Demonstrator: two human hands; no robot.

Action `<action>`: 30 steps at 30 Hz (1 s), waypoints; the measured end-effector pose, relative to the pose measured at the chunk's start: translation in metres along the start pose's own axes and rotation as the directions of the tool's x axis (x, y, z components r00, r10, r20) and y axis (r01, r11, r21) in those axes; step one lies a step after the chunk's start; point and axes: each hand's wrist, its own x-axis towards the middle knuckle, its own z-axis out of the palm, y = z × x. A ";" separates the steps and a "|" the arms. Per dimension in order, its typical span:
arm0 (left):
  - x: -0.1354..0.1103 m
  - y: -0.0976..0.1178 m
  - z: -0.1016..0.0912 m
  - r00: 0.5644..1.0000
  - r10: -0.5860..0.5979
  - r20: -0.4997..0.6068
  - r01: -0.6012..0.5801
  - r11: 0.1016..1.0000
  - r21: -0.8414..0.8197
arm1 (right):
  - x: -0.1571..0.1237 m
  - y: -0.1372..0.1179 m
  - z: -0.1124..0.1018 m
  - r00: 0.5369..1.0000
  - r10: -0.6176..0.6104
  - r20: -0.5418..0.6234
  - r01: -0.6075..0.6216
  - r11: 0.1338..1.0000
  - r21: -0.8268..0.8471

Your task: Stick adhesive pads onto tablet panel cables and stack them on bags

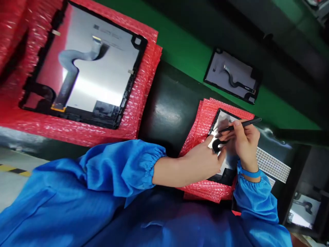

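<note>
Two stacks of red bubble wrap (pixel 196 137) each carry one display panel (pixel 113 68); a third panel (pixel 239 70) lies on the bright green strip (pixel 185 58), a fourth (pixel 299 209) low at right. Over the smaller stack's panel (pixel 230 157), the right hand (pixel 245 139) pinches one black pen-like tool (pixel 253 121), while the left hand (pixel 196 159) has its fingers partly spread; whether it grips anything, I cannot tell. One gridded sheet (pixel 273 164) lies on the dark bench (pixel 167 109); yellow-black tape (pixel 15 169) marks the pale floor (pixel 10 195).
</note>
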 end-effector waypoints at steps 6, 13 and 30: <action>0.003 -0.002 -0.004 1.000 0.004 0.014 -0.003 0.998 -0.066 | 0.005 0.007 0.002 1.000 0.021 0.014 -0.021 1.000 -0.022; 0.004 -0.004 -0.006 0.999 0.006 0.049 -0.004 0.998 -0.057 | 0.005 0.007 0.002 0.998 0.049 0.028 -0.048 0.998 -0.048; 0.003 -0.017 -0.010 0.999 -0.001 0.034 0.008 0.983 -0.185 | 0.005 0.006 0.005 0.996 0.078 0.032 -0.078 0.997 -0.019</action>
